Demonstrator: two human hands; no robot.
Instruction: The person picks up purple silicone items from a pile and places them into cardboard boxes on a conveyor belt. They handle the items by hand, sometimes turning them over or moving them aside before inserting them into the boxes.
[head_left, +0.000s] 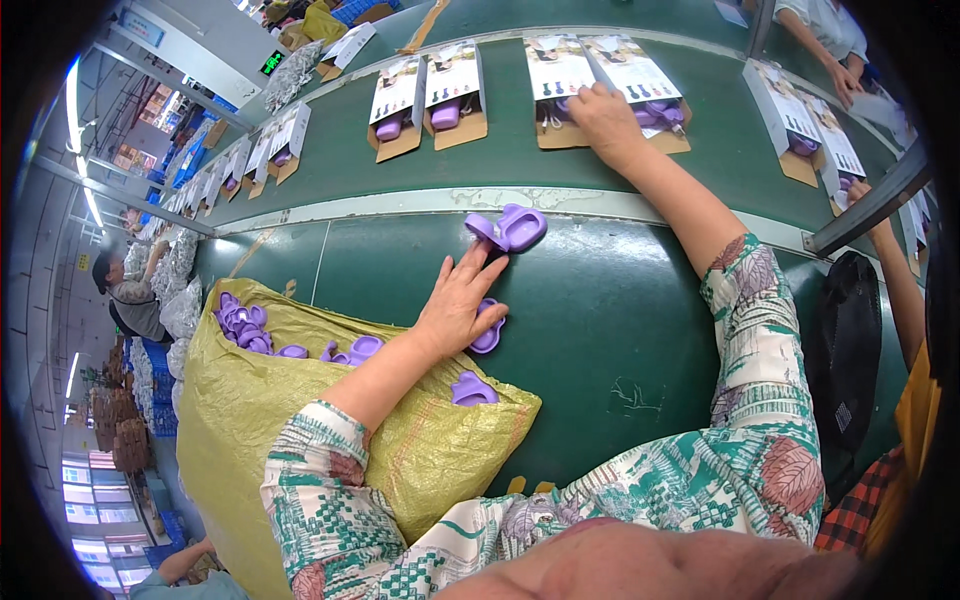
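My left hand is over the green worktable with its fingers spread. Its fingertips touch a pair of purple moulded shell-shaped pieces near the table's far edge. Beside its thumb lies another purple piece. On the raised belt beyond, my right hand is bent over the front edges of two white boxes, its fingers gripping the left box close to the gap. The right box shows purple contents in its open end. My fingers partly hide the boxes' openings.
A yellow woven sack with several purple pieces lies at my left. More open boxes stand along the green belt. A metal post and a black bag are at right. Other people's hands work there.
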